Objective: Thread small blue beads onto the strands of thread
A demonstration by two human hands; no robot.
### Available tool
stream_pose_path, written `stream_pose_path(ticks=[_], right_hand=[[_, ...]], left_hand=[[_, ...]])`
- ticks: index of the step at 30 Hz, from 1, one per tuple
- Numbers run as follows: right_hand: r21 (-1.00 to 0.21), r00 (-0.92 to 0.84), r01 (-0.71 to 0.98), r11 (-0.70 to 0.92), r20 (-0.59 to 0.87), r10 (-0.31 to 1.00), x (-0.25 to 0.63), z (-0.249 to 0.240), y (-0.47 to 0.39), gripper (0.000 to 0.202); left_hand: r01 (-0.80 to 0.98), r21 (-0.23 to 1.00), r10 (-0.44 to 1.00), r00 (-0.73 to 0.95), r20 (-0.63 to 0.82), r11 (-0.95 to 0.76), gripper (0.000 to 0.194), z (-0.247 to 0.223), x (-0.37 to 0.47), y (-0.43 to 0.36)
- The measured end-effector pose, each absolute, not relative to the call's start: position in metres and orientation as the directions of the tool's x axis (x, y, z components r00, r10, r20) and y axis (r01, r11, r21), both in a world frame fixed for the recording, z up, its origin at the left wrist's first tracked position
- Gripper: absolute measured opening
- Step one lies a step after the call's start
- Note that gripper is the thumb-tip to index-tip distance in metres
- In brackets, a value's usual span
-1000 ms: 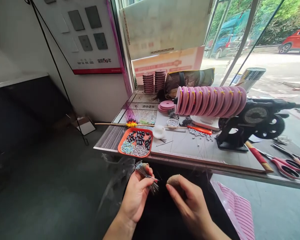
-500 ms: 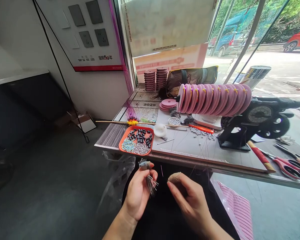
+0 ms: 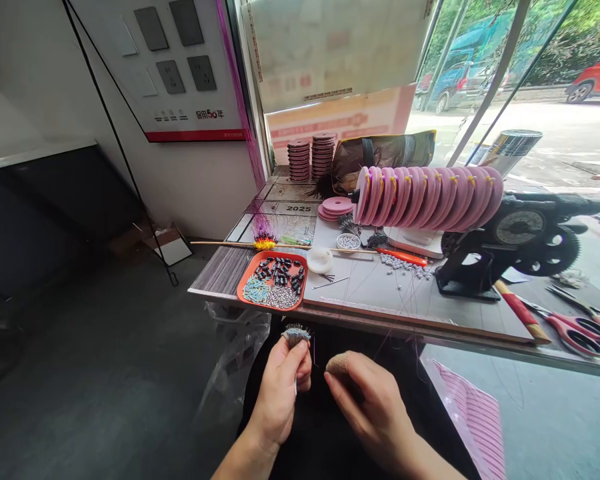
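A bundle of thin metal pieces (image 3: 297, 335) with a bluish-grey band sticks up from my left hand (image 3: 281, 383), whose fingers are wrapped round it. To its right, my right hand (image 3: 373, 403) is held with thumb and forefinger close together, a tan covering on the forefinger; what it pinches, if anything, is too small to tell. A fine thread or wire hangs between the hands. Both are in front of the table edge, above the dark lap. Beyond them, an orange tray (image 3: 241, 288) holds black pieces, bluish pieces and small silver beads.
On the table (image 3: 370, 293) are a white round dish (image 3: 320, 261), a bowl of beads (image 3: 349, 242), an orange knife (image 3: 404, 258), a black machine (image 3: 480, 260) with pink discs (image 3: 430, 199), scissors (image 3: 580, 333) and stacked spools (image 3: 299, 162). A striped pink cushion (image 3: 473, 413) lies below right.
My left hand has turned, so the bundle's top now points up and its lower ends are mostly hidden. My right hand has moved slightly left, nearer to it.
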State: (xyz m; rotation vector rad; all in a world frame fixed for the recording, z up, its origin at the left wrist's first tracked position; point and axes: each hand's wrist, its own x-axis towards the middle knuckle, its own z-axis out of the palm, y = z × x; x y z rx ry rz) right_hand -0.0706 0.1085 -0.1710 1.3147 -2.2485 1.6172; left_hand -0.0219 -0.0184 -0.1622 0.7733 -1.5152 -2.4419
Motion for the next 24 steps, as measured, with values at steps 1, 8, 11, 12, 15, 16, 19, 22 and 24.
stream_pose_path(ticks=[1, 8, 11, 12, 15, 16, 19, 22, 24], right_hand=[[-0.736, -0.627, -0.672, 0.077, 0.510, -0.589, -0.0706, -0.1706, 0.1083, 0.011], [-0.742, -0.631, -0.664, 0.092, 0.490, -0.602, -0.0701, -0.1711, 0.1078, 0.012], [-0.743, -0.629, -0.664, 0.085, 0.493, -0.601, -0.0700, -0.1726, 0.1079, 0.013], [-0.743, -0.629, -0.664, 0.086, 0.494, -0.600, -0.0701, -0.1731, 0.1079, 0.013], [-0.742, -0.629, -0.664, 0.092, 0.488, -0.606, -0.0704, -0.1740, 0.1078, 0.012], [-0.743, -0.632, -0.662, 0.094, 0.487, -0.603, -0.0706, -0.1739, 0.1077, 0.012], [-0.753, -0.668, -0.647, 0.117, 0.486, -0.564, -0.0716, -0.1729, 0.1075, 0.012], [-0.765, -0.712, -0.625, 0.157, 0.476, -0.516, -0.0736, -0.1718, 0.1074, 0.013], [-0.769, -0.727, -0.616, 0.174, 0.469, -0.502, -0.0750, -0.1715, 0.1074, 0.014]], left_hand=[[-0.121, 0.872, -0.407, -0.848, -0.339, -0.474, 0.032, -0.1620, -0.0220, -0.0182], [-0.086, 0.884, -0.464, -0.825, -0.322, -0.460, 0.026, -0.1594, -0.0220, -0.0141], [-0.080, 0.893, -0.487, -0.814, -0.315, -0.444, 0.027, -0.1607, -0.0220, -0.0140], [-0.078, 0.896, -0.496, -0.809, -0.314, -0.438, 0.026, -0.1615, -0.0218, -0.0143], [-0.069, 0.909, -0.529, -0.794, -0.299, -0.410, 0.025, -0.1644, -0.0205, -0.0152], [-0.068, 0.918, -0.537, -0.793, -0.288, -0.392, 0.024, -0.1652, -0.0199, -0.0156], [-0.058, 0.963, -0.565, -0.799, -0.203, -0.264, 0.019, -0.1663, -0.0179, -0.0166], [-0.048, 0.997, -0.584, -0.808, -0.076, -0.064, 0.012, -0.1641, -0.0157, -0.0171], [-0.046, 0.999, -0.587, -0.809, -0.025, 0.020, 0.010, -0.1613, -0.0145, -0.0170]])
